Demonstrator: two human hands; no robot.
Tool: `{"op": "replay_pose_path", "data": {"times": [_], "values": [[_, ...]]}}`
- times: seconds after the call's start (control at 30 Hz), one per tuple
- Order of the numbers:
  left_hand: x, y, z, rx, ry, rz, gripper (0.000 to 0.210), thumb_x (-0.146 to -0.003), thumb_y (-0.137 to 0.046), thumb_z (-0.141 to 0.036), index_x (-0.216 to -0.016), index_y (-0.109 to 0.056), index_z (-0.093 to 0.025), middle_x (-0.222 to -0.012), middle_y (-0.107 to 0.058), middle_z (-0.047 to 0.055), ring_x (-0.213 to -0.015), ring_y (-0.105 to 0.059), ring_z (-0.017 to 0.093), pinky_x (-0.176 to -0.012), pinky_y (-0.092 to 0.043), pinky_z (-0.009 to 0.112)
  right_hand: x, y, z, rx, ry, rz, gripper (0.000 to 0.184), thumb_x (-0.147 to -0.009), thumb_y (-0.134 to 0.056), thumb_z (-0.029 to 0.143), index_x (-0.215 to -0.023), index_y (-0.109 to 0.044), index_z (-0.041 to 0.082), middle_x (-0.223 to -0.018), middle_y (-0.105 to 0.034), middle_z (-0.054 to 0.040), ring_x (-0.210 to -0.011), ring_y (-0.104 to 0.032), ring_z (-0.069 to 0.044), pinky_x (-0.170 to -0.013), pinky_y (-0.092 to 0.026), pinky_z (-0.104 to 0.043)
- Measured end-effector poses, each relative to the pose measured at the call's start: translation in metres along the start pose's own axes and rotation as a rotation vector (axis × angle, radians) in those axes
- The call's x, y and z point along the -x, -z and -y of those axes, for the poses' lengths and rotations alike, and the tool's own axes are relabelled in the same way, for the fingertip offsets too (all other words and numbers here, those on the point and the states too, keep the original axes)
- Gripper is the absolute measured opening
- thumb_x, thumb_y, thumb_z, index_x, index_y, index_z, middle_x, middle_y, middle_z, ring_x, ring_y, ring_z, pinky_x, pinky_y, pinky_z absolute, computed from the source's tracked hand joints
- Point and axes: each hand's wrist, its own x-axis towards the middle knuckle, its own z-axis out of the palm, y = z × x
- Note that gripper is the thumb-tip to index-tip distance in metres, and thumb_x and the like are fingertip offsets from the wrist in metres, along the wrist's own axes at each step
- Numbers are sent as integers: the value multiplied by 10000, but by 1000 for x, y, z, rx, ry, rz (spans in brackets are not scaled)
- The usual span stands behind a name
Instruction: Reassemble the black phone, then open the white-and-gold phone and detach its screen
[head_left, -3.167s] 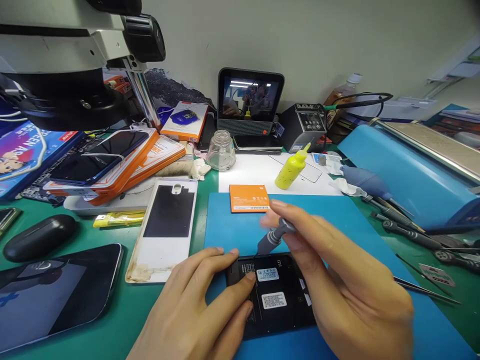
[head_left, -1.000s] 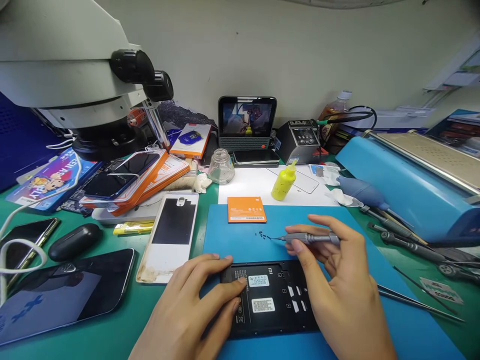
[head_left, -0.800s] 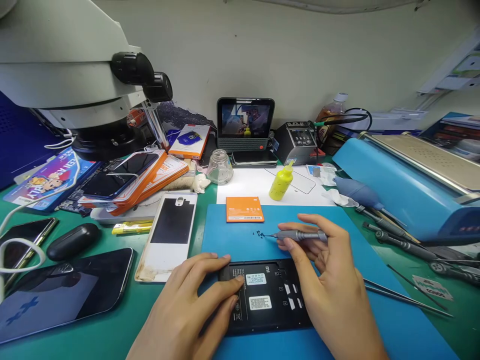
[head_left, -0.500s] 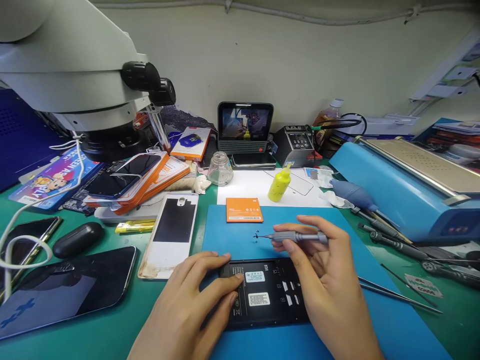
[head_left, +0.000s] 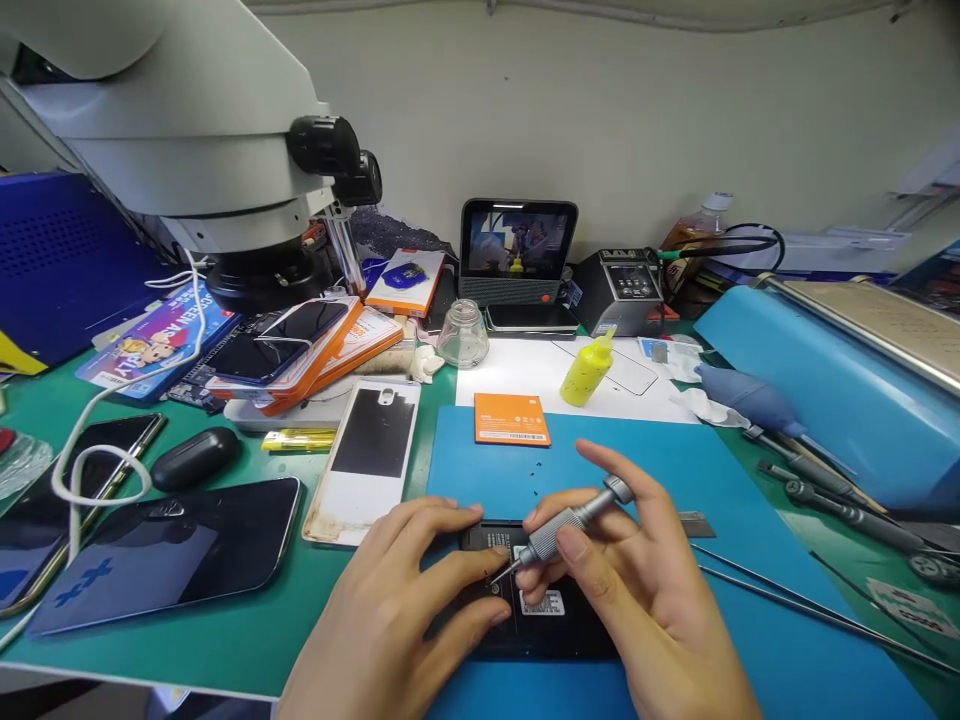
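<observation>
A black phone body (head_left: 585, 625) with white labels lies on the blue mat (head_left: 480, 480). My left hand (head_left: 405, 590) grips its left end, index finger and thumb spread a little over its surface. My right hand (head_left: 630, 580) holds a grey precision screwdriver (head_left: 570, 525), tilted down to the left. The driver's tip is between my left index finger and thumb, by a tiny dark piece too small to make out. Behind the phone lie an orange battery (head_left: 512, 419) and several tiny dark screws (head_left: 538, 465). My right hand hides much of the phone.
Tweezers (head_left: 810, 605) lie to the right. A white back cover (head_left: 367, 460) and a dark phone (head_left: 172, 555) lie left. Behind stand a yellow bottle (head_left: 587, 372) and a glass jar (head_left: 463, 335). A microscope (head_left: 225, 150) overhangs the left; a blue machine (head_left: 840, 380) stands right.
The screwdriver tip has moved from the tiny screws on the mat down to the phone, between my left fingers. The view has shifted slightly left.
</observation>
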Motion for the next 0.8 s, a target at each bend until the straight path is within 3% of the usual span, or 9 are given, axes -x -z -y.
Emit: {"op": "replay_pose_path", "data": {"times": [0.2,0.37,0.6,0.8], "values": [[-7,4,-5,-36,5,-60,255,-1205,-520,-406,-1271,-763,-364,-1325,-803,9,-1293,-730,215,-1036,-680,375,-3,10,-10,101,73,139,563,-1089,-714,534,-1585,-480,408,-1132,-783,-33,-796,-815,-171,-790,-730,-310],[-10,9,-6,-65,-24,-57,293,-1205,-508,-302,-1271,-788,-360,-1315,-817,6,-1276,-738,201,-1024,-686,354,-4,15,-14,141,129,144,500,-1122,-671,492,-1580,-476,437,-1147,-781,-21,-798,-819,-149,-803,-733,-281],[-11,11,-4,-88,-43,-55,320,-1217,-489,-349,-1253,-807,-356,-1316,-835,9,-1264,-755,202,-987,-706,353,-4,15,-14,171,182,136,478,-1139,-648,471,-1582,-470,445,-1135,-803,-15,-786,-821,-123,-787,-715,-212],[-12,11,-5,-99,-37,-41,333,-1218,-483,-371,-1233,-815,-359,-1328,-839,6,-1262,-758,198,-976,-713,344,0,12,-12,170,159,143,456,-1151,-628,464,-1580,-477,463,-1190,-808,-16,-898,-842,-131,-824,-707,-197]]}}
